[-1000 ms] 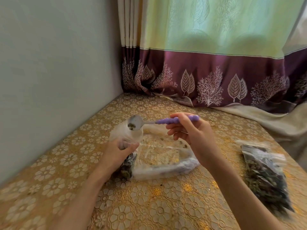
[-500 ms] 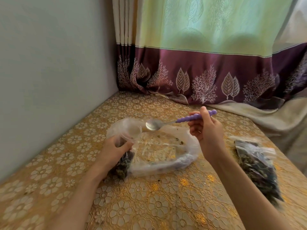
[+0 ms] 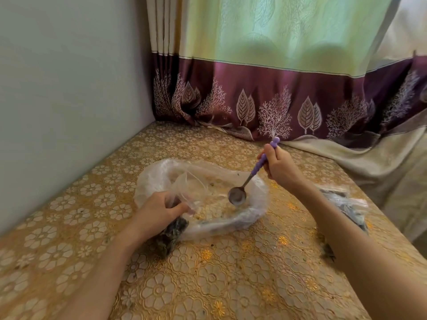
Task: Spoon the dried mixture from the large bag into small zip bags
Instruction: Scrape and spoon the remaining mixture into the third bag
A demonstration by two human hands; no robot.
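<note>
Spoon (image 3: 238,196) pinched by purple handle in right hand (image 3: 280,166), bowl angled down into large bag (image 3: 258,199) lying open on table (image 3: 208,285), ready to scoop. Left hand (image 3: 159,214) grips small zip bag (image 3: 172,232) upright, mouth held wide beside (short transfer, less spill).

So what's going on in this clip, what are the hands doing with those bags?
A person is portioning a dried mixture. The left hand grips a small zip bag, partly filled with dark mixture, its mouth held open. The right hand holds a purple-handled spoon, whose bowl looks empty and is tipped down into the large clear bag lying open on the gold patterned table. Another bag of mixture lies off to the right.
</note>
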